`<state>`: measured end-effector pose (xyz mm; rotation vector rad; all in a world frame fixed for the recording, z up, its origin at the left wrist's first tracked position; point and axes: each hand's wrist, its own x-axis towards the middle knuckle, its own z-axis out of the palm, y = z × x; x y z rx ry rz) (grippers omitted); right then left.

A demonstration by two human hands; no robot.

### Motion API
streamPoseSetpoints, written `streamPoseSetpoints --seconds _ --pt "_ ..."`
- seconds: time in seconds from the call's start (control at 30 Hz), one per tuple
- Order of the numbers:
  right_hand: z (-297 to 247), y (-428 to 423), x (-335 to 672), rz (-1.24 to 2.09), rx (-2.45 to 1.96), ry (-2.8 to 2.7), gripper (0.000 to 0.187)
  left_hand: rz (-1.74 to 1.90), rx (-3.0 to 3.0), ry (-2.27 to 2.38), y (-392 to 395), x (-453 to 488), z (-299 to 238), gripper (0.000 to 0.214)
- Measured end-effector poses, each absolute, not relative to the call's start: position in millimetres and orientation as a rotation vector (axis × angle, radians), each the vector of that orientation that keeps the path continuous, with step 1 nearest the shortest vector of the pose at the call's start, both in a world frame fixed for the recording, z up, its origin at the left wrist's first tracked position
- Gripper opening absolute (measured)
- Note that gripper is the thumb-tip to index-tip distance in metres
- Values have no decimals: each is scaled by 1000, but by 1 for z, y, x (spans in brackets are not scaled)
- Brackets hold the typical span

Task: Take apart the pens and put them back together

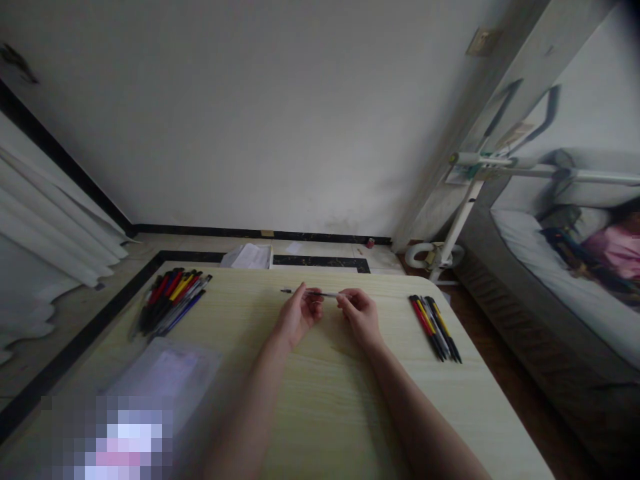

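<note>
A slim pen with a clear barrel and dark parts is held level above the far part of the table. My left hand grips it near its dark left end, thumb along the barrel. At its right end, the fingertips of my right hand pinch it. To the left lies a heap of pens in red, yellow, black, blue and clear. On the right, a smaller row of pens, red, yellow, black and clear, lies side by side.
The pale wooden table carries a clear plastic bag at the front left, partly pixelated. A box with white papers stands beyond the far edge. White exercise equipment and a sofa with a person in pink are at right.
</note>
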<state>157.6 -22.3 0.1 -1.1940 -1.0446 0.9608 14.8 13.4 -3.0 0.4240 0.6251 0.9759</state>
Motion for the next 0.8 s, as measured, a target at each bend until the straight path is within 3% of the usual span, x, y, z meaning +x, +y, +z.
streamPoseSetpoints --seconds 0.8 --pt "-1 -22 157 954 -1208 -1028 28 1026 365 639 15 14 -3 25"
